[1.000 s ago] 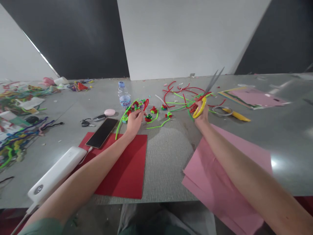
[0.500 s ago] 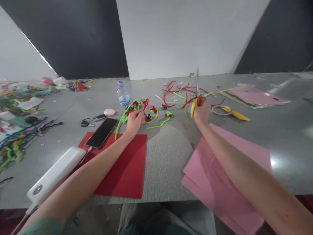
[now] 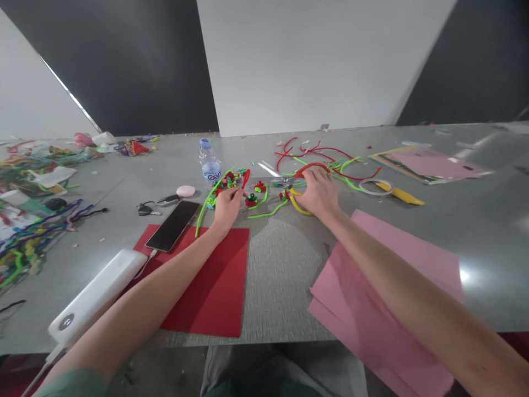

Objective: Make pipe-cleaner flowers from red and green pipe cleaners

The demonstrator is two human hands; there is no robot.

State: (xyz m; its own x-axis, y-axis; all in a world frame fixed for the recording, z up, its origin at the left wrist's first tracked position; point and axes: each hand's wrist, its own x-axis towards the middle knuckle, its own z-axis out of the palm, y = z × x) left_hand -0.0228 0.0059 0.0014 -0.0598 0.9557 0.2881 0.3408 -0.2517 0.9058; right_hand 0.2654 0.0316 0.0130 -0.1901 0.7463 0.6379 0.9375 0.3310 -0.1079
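- In the head view, the left hand (image 3: 228, 205) pinches a red loop (image 3: 247, 177) between its fingers; the lower end of the loop is lost behind the fingertips.
- The right hand (image 3: 321, 193) grips the scissors (image 3: 298, 205) by the handle – its fingers are closed around it, though how they sit in it is hidden.
- The blades reach toward the left hand, well short of it; their tips blur near a whitish stem, and where each ends is hard to make out.
- A red arc (image 3: 313, 166) curves over the right hand; whether it belongs to the handle or is a separate stem cannot be told.
- A red-and-green knot (image 3: 284, 195) is partly covered by the yellow handle.
- The pile of knotted pieces (image 3: 230, 180) lies partly behind the left hand, near the bottle (image 3: 210, 164).
- The left forearm covers part of the red sheet (image 3: 215, 286), the right forearm part of the pink sheets (image 3: 351, 292).
- At the left, tangled stems (image 3: 25, 240) on the table (image 3: 285, 275) are cut off – single pieces hardly separate.
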